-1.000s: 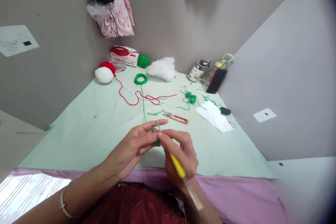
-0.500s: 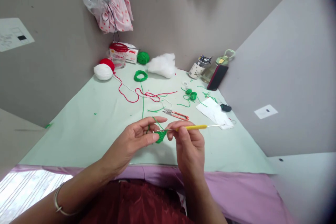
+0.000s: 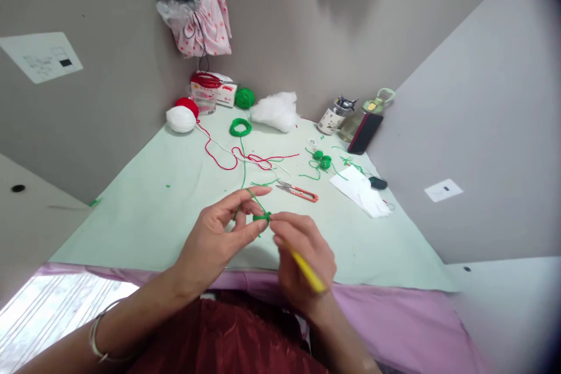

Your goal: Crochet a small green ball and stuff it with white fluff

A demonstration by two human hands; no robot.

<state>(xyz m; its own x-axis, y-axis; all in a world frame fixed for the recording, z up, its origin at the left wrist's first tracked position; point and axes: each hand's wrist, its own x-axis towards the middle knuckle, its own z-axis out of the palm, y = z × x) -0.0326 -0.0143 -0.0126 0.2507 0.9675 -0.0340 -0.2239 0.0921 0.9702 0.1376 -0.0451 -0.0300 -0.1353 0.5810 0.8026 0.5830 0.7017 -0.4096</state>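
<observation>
My left hand (image 3: 219,234) pinches a small green crochet piece (image 3: 261,217), with green yarn (image 3: 242,158) running over its forefinger to a green coil (image 3: 241,127) farther back. My right hand (image 3: 302,254) is closed around a yellow-handled crochet hook (image 3: 309,272), its tip at the green piece and its handle pointing back toward me. Both hands hover above the pale green table mat (image 3: 144,210) near its front edge.
Orange-handled snips (image 3: 298,191) lie just beyond the hands. White (image 3: 180,119), red (image 3: 188,105) and green (image 3: 244,97) yarn balls, stuffing (image 3: 277,111), a cup (image 3: 332,118), a phone (image 3: 366,133), small green crocheted pieces (image 3: 322,160) and a white cloth (image 3: 362,191) sit farther back. Grey walls close the corner.
The crochet hook has swung from lying sideways, handle to the right, to pointing its handle back toward me. My right hand dropped lower; the left hand kept the green piece.
</observation>
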